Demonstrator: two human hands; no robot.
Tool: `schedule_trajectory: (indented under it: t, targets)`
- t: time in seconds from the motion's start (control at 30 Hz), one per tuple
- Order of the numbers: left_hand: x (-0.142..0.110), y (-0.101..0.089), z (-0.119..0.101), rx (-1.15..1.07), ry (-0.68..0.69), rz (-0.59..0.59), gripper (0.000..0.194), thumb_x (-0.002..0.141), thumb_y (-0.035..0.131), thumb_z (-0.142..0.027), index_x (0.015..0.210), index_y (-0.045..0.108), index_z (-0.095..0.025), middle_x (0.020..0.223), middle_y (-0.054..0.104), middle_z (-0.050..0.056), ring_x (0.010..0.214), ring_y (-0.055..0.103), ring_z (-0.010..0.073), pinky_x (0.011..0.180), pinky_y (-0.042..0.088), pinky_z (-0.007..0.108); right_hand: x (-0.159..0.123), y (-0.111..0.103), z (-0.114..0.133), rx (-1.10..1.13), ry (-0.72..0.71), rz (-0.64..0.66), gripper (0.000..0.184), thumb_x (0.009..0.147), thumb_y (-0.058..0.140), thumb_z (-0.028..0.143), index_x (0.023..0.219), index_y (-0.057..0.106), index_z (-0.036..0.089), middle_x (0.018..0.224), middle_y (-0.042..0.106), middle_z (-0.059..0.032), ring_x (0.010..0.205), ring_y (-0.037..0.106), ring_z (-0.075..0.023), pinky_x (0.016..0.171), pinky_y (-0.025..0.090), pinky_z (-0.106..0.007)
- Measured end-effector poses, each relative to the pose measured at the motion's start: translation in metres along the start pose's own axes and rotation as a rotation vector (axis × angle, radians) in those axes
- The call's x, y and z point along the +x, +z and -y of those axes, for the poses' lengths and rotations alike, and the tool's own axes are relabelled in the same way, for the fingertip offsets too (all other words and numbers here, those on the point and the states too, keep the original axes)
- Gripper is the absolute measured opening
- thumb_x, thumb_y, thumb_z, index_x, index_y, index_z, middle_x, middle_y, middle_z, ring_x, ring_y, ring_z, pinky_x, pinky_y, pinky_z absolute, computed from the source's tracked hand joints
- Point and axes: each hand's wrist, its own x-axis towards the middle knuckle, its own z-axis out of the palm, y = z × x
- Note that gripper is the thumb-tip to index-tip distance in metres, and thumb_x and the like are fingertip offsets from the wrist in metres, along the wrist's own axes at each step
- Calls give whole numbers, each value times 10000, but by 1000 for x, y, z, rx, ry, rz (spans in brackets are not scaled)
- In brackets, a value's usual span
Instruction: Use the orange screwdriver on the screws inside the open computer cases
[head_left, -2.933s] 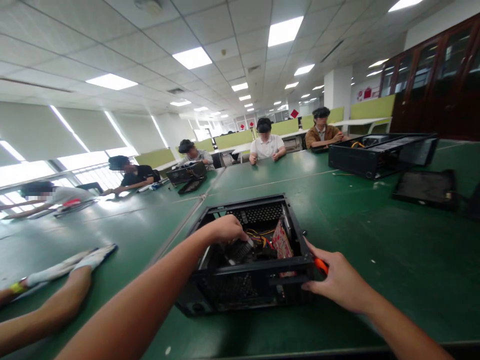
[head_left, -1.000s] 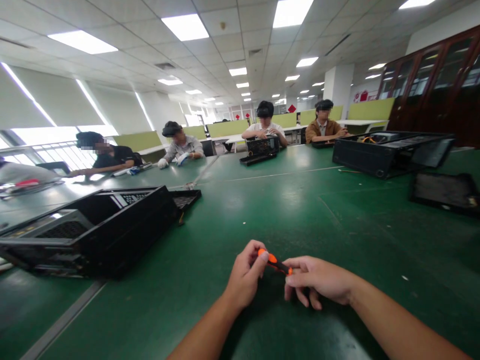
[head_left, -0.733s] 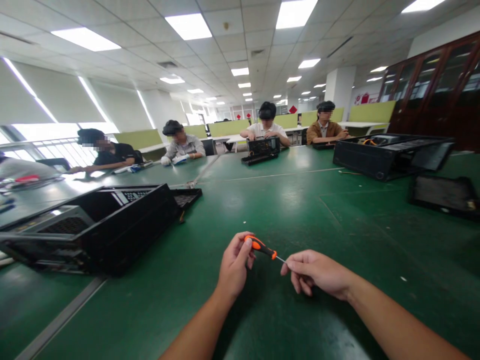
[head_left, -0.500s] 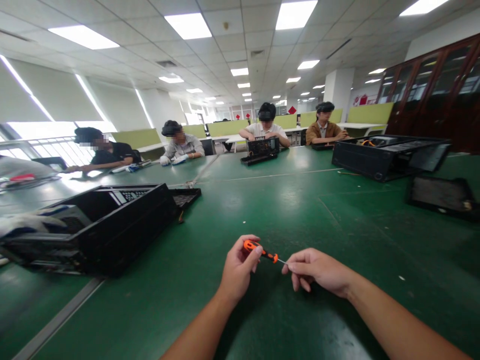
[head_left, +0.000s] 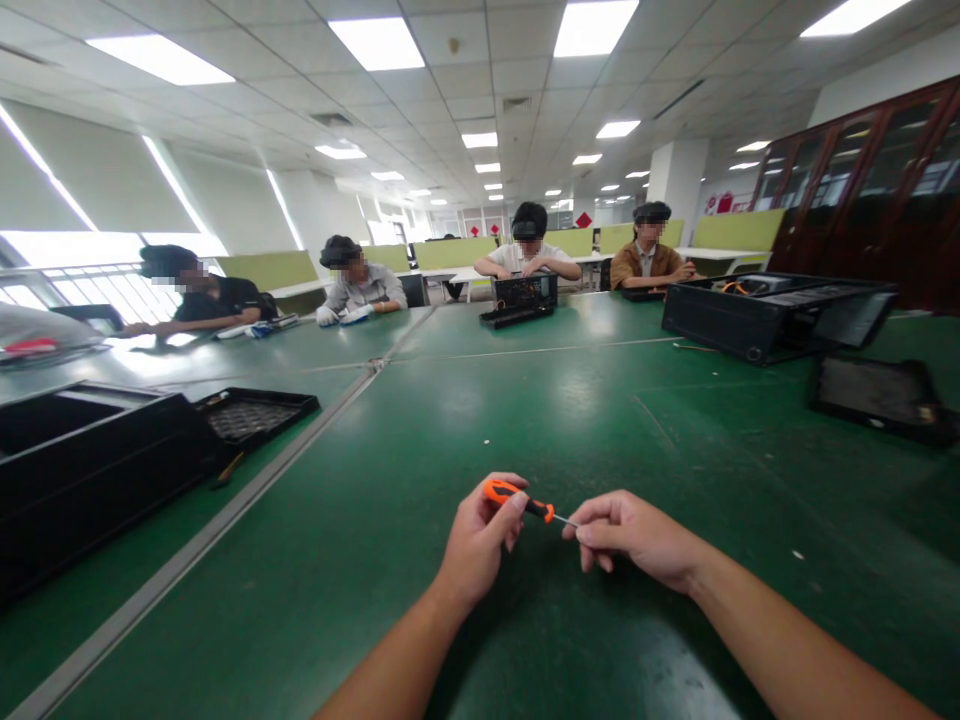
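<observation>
A small screwdriver point(head_left: 538, 508) with an orange and black handle is held above the green table point(head_left: 420, 420), its thin metal shaft pointing right. My left hand point(head_left: 484, 535) grips the handle between thumb and fingers. At the other end, my right hand point(head_left: 634, 535) pinches the tip of the shaft between thumb and index finger, the other fingers curled below. Whether anything sits at the pinched tip is hidden by the fingers.
A black computer case point(head_left: 97, 470) lies at the left, with a black panel point(head_left: 259, 415) beside it. Another case point(head_left: 772, 315) and a dark panel point(head_left: 877, 390) are at the right. Several people sit across the table, one behind a small open case point(head_left: 525, 297).
The black case and its panel at the left have shifted left across the table, baring more of the metal seam. My hands and the screwdriver are almost where they were.
</observation>
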Motion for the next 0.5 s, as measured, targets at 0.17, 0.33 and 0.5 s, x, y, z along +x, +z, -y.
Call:
schedule_trajectory:
  t: [0.17, 0.33, 0.5]
  targets:
    - [0, 1, 0, -1, 6, -15, 388, 821, 655, -476, 1007, 595, -142, 574, 538, -48, 450, 440, 79, 468, 337, 202, 3, 2, -1, 68, 10, -49, 540, 819, 616, 652, 848, 650, 114, 620, 669, -52, 473, 497, -101, 498, 337, -229]
    - [0, 0, -1, -9, 18, -19, 373, 828, 656, -468, 1002, 595, -143, 573, 536, -48, 453, 435, 79, 469, 334, 204, 4, 2, 1, 110, -2, -113, 543, 813, 604, 683, 672, 526, 165, 524, 569, -1, 472, 494, -104, 482, 334, -225]
    - [1, 0, 2, 15, 9, 24, 366, 835, 654, -469, 999, 597, -147, 574, 530, -48, 456, 436, 82, 462, 334, 203, 4, 0, 4, 104, -31, -176, 506, 798, 660, 636, 673, 543, 160, 539, 564, 5, 483, 474, -94, 503, 338, -227]
